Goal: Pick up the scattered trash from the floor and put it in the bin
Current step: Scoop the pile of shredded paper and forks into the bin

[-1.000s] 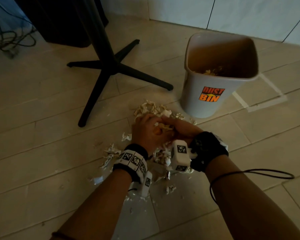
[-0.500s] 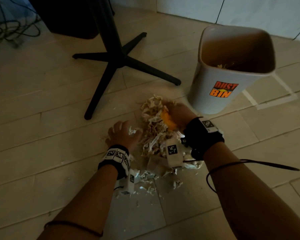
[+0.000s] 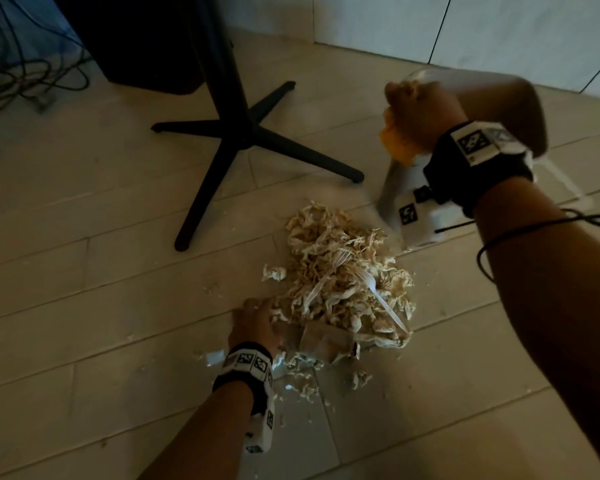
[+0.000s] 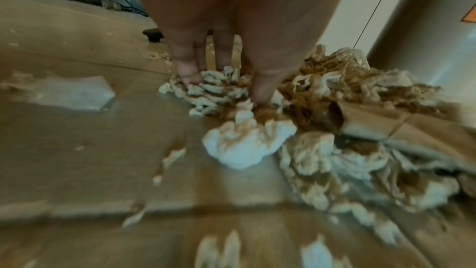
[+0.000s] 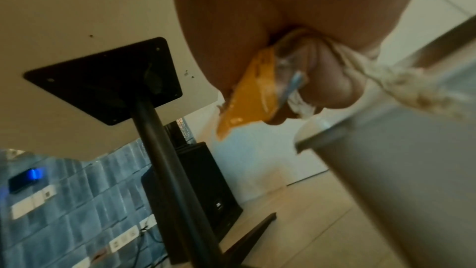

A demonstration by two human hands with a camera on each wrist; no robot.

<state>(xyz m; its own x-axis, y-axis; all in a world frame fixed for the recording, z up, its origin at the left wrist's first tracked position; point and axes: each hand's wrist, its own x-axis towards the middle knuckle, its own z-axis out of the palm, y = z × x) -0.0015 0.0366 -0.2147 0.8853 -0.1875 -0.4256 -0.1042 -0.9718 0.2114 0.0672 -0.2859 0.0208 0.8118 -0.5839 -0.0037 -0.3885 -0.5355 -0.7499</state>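
A heap of shredded paper trash lies on the tiled floor, with two white plastic forks on top and a brown cardboard piece at its near edge. My left hand rests at the heap's left edge, fingers straight and pressing down into the shreds. My right hand is raised beside the near rim of the grey bin, gripping an orange wrapper together with paper shreds. Much of the bin is hidden behind that hand and wrist.
A black table leg with a four-armed base stands left of the bin, its tabletop underside overhead. Small scraps and a white paper bit dot the floor near the heap. Cables lie far left. White walls are behind.
My right hand has lifted from the heap up to the bin's rim, carrying the orange wrapper and shreds. The left hand stayed low at the heap's left edge.
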